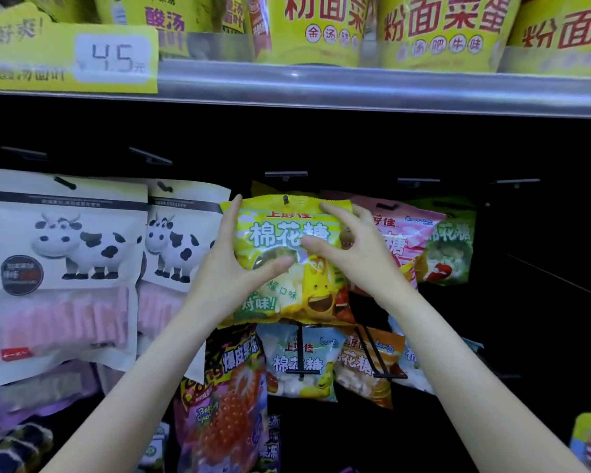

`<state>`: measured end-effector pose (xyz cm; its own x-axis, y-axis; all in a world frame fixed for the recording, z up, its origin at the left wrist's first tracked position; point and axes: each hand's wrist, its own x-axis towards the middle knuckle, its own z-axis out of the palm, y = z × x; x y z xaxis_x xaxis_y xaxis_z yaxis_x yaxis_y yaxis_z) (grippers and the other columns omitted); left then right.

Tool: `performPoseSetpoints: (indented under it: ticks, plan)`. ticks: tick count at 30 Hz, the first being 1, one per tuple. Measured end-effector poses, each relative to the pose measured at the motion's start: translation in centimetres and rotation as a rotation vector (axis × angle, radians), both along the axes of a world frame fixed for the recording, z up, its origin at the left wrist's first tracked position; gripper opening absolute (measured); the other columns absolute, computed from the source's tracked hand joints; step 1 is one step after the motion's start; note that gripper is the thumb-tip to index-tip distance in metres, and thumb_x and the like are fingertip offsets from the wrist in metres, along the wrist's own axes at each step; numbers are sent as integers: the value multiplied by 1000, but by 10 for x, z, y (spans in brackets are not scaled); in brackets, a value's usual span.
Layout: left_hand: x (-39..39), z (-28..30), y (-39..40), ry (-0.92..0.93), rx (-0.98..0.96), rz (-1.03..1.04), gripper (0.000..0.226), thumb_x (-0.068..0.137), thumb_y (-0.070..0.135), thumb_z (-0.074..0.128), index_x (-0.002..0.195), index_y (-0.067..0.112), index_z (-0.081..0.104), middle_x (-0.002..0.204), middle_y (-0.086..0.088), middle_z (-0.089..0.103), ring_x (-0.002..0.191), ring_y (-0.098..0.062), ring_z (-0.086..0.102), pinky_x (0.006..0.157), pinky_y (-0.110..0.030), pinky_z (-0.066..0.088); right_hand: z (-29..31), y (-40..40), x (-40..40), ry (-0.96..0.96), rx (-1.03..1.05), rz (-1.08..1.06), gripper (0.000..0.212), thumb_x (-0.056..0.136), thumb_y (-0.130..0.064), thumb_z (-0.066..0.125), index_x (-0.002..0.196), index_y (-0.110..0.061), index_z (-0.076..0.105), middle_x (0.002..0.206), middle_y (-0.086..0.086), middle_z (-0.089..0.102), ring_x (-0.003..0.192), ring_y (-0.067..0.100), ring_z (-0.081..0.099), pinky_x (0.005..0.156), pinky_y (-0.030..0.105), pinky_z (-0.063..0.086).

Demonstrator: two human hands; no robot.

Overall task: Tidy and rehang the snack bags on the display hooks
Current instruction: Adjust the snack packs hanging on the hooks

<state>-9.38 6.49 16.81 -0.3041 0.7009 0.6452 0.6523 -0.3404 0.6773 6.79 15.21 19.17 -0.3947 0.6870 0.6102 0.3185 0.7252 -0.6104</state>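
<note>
A yellow marshmallow bag (280, 230) hangs in the middle of the display, with the tip of a black hook (285, 199) showing through its top hole. My left hand (232, 261) grips the bag's left edge, thumb across the front. On the right side my right hand (352, 247) holds the bag, fingers at the top corner and thumb on the front. Behind it hang a pink marshmallow bag (403, 233) and a green one (452, 244).
Two white cow-print bags (62, 268) hang at the left. Below hang a strawberry candy bag (226, 404) and more marshmallow bags (304, 363) on lower hooks (301, 349). Bare hooks (418, 181) stick out at the right. A metal shelf edge (355, 87) runs overhead.
</note>
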Motion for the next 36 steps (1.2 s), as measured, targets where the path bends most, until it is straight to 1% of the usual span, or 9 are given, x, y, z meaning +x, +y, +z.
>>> performPoseSetpoints:
  ticks: [6,12,15,18,21,24,27,31,36]
  plan:
    - [-7,-18,30,160,-74,101,87,88,25,63,150,27,2,154,-6,21,137,-16,27,96,-18,24,-6,13,-21,-106,90,-207,69,84,-42,65,142,-21,35,143,9,16,125,27,41,100,31,32]
    - [-11,-57,41,168,-231,69,71,90,11,56,149,21,18,151,-10,21,134,-27,34,106,-41,36,-30,14,-16,-248,203,-219,55,92,-15,55,142,-20,34,153,11,-3,101,28,60,100,31,39]
    - [-10,-82,34,213,-212,-13,57,91,14,55,144,20,33,144,-2,35,128,-14,40,106,-26,33,-51,5,13,-220,183,-114,39,93,-12,52,131,-18,49,144,-1,24,94,7,56,90,20,42]
    - [0,-109,24,262,-195,-147,44,88,39,52,130,29,47,132,12,45,119,2,41,98,-5,25,-88,-9,30,-171,92,-39,29,90,-4,51,116,-12,59,118,-3,46,87,4,55,82,23,49]
    - [13,-138,20,265,-219,-255,46,82,57,37,116,35,60,125,28,43,119,6,43,100,-5,25,-137,-32,26,-238,36,59,37,91,-11,49,128,-16,50,126,-7,41,109,3,48,94,18,40]
    - [16,-154,21,286,-195,-239,42,87,63,31,113,43,57,129,29,45,125,3,40,105,-12,25,-180,-43,27,-289,-46,57,49,94,-16,48,140,-25,33,140,-14,27,130,-2,25,105,7,18]
    - [15,-154,21,341,-198,-182,53,88,58,26,119,32,61,131,22,45,129,4,29,103,-1,10,-198,-29,35,-222,-139,-7,61,93,-12,50,145,-26,20,149,-10,22,139,8,21,114,28,22]
    - [17,-155,19,335,-209,-180,53,90,54,25,122,30,60,135,18,46,132,-1,31,106,-4,10,-204,10,21,-250,-168,-46,71,93,-9,51,149,-23,9,157,-8,8,142,5,9,114,49,19]
    - [13,-152,16,370,-269,-189,54,89,58,21,127,37,54,138,25,39,135,0,26,112,-23,17,-195,55,-13,-381,-144,-195,69,94,-15,51,149,-15,9,155,4,16,143,22,8,116,36,12]
